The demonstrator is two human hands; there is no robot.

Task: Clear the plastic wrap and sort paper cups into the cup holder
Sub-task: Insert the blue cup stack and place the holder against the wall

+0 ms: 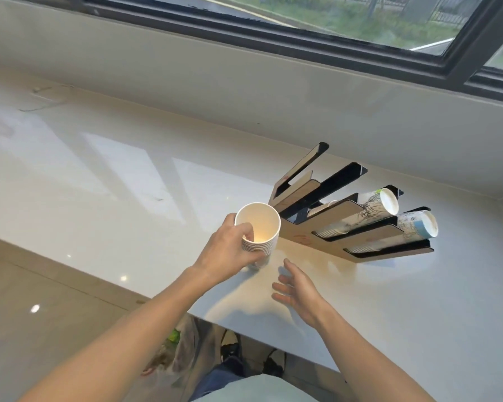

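Note:
My left hand (pixel 230 250) grips a short stack of white paper cups (pixel 259 227), mouth up, its base on the white counter (pixel 128 184), with a finger hooked inside the rim. My right hand (pixel 298 288) hovers just right of the stack, fingers straight and spread, holding nothing. Behind the stack stands the cup holder (pixel 328 227), black with brown panels and slanted slots. Its two right slots hold printed cup stacks (pixel 378 206) lying with their white bases pointing up to the right; the left slots look empty. No plastic wrap is on the counter.
A low wall (pixel 244 91) and a dark-framed window (pixel 302 33) run behind the counter. The counter's front edge crosses from lower left to lower right; a plastic bag (pixel 180 343) hangs below it near my legs. A flat plate (pixel 41 94) is set into the far left.

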